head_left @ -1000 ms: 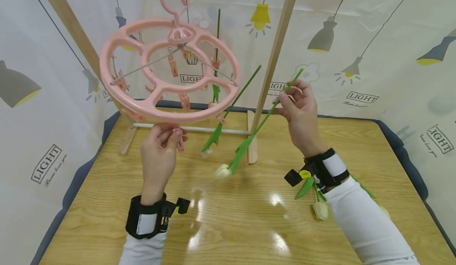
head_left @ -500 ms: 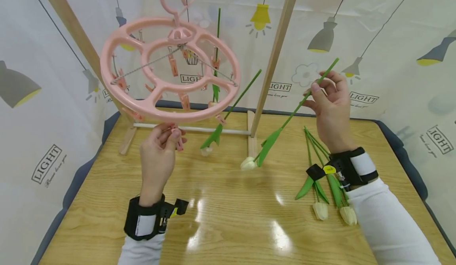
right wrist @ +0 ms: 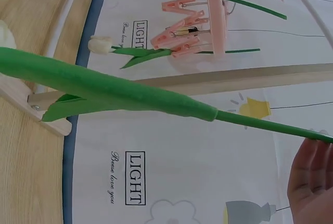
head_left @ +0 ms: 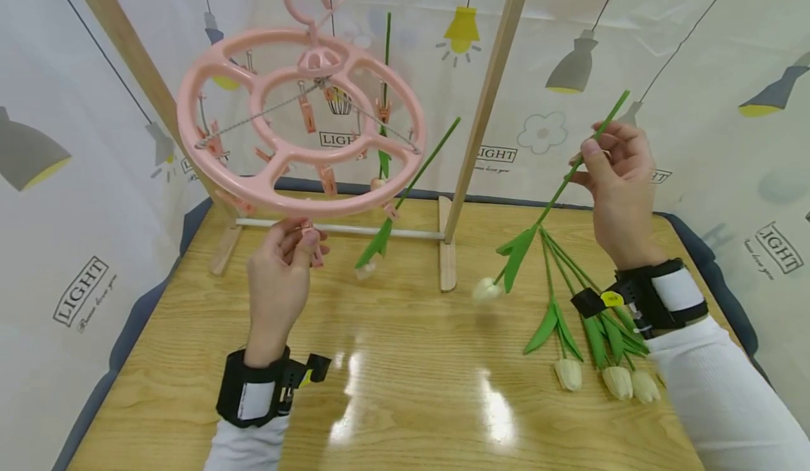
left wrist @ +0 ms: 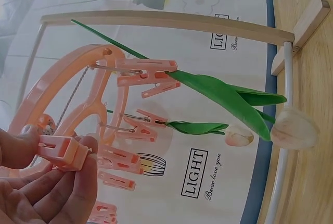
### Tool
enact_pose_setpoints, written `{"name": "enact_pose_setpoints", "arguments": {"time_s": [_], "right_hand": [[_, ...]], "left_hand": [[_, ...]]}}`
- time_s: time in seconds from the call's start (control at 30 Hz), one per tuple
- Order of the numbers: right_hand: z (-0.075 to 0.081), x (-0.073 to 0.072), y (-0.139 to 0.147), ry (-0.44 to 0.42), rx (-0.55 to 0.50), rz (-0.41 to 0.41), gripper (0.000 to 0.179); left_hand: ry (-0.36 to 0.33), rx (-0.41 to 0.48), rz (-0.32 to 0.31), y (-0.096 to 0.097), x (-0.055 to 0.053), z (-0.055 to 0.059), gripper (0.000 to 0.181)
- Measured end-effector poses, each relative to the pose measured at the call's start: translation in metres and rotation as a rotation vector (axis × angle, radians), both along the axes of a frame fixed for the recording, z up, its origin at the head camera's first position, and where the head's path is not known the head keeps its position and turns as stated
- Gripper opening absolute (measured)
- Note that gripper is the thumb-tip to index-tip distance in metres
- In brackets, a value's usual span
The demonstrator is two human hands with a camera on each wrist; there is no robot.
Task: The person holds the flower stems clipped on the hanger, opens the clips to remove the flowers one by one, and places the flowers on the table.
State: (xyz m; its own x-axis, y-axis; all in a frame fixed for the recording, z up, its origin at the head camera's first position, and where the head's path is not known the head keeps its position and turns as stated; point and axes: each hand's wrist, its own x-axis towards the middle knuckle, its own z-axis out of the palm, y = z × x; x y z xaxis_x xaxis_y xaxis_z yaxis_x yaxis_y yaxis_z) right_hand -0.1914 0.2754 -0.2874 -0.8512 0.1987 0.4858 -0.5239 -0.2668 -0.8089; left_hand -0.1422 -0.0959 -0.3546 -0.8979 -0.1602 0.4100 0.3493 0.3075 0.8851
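My left hand (head_left: 278, 288) pinches a pink clothespin (left wrist: 61, 150) between thumb and fingers at the near rim of a round pink clip hanger (head_left: 304, 208). Off to the right, my right hand (head_left: 623, 190) pinches the upper stem of a white artificial tulip (head_left: 520, 254), which slants with its bloom down and to the left. In the left wrist view, one tulip (left wrist: 218, 91) hangs bloom down from a clothespin on the hanger, and a second tulip (left wrist: 193, 127) is clipped farther back. More pink clothespins (left wrist: 119, 159) dangle from the ring.
The hanger hangs from a wooden stand (head_left: 487, 105) with a white lower bar (head_left: 361, 230). Several white tulips (head_left: 568, 375) lie on the wooden table (head_left: 405, 386) at the right, partly under my right forearm. A lamp-printed backdrop (head_left: 683, 133) surrounds the table.
My right hand has moved right and slightly up with the tulip, away from the hanger, uncovering tulips on the table. My left hand stays at the clothespin, nearly still.
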Motion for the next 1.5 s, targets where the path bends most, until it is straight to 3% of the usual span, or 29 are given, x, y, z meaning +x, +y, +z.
{"name": "enact_pose_setpoints", "arguments": {"time_s": [0.4,0.67,0.9,1.03,1.2,1.33,1.43,1.5], "right_hand": [[0.019,-0.007,0.035,0.021,0.079,-0.119,0.034],[0.019,-0.014,0.062,-0.058,0.232,-0.232,0.036],[0.019,-0.019,0.087,-0.150,0.345,-0.274,0.036],[0.018,-0.021,0.102,-0.257,0.499,-0.342,0.041],[0.014,-0.023,0.121,-0.462,0.877,-0.412,0.053],[0.008,-0.023,0.137,-0.537,1.078,-0.338,0.063],[0.004,-0.022,0.148,-0.552,1.166,-0.251,0.067],[0.003,-0.021,0.153,-0.563,1.224,-0.237,0.065]], "left_hand": [[0.011,0.000,0.012,0.000,0.000,0.000,0.029],[0.008,-0.003,0.010,-0.001,0.001,0.001,0.029],[-0.006,0.001,0.013,-0.002,0.001,0.000,0.033],[-0.001,0.001,0.009,-0.003,0.001,0.000,0.033],[0.002,-0.001,0.011,-0.003,0.001,0.000,0.031],[0.005,0.000,0.014,-0.004,0.001,-0.001,0.031],[0.007,-0.002,0.015,-0.004,0.000,-0.001,0.032],[0.008,-0.004,0.013,-0.004,0.000,-0.001,0.032]]}}
